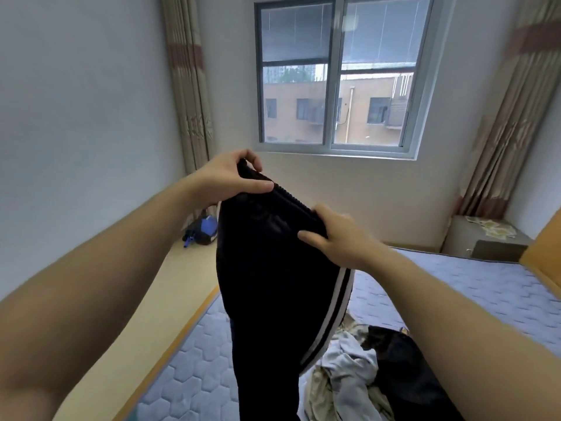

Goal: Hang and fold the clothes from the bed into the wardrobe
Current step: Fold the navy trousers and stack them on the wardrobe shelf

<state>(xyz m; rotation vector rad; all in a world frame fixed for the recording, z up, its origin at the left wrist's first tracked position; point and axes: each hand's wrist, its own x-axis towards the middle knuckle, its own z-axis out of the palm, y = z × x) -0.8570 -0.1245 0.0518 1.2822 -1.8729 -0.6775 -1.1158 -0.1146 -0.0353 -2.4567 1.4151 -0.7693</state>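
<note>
Dark navy track pants (pixel 273 284) with white side stripes hang in the air in front of me, above the bed. My left hand (pixel 230 174) pinches the ribbed waistband at its upper left end. My right hand (pixel 340 235) grips the waistband at its lower right end, fingers curled over the cloth. The legs drop down out of view at the bottom. A heap of clothes (pixel 349 369), pale grey, beige and black, lies on the mattress (pixel 455 284) below the pants. No wardrobe is in view.
The blue quilted mattress fills the lower right; a wooden headboard (pixel 543 253) and a nightstand (pixel 485 238) stand at the right. A window (pixel 337 74) faces me with curtains either side. A blue bag (pixel 203 229) lies on the floor by the left wall.
</note>
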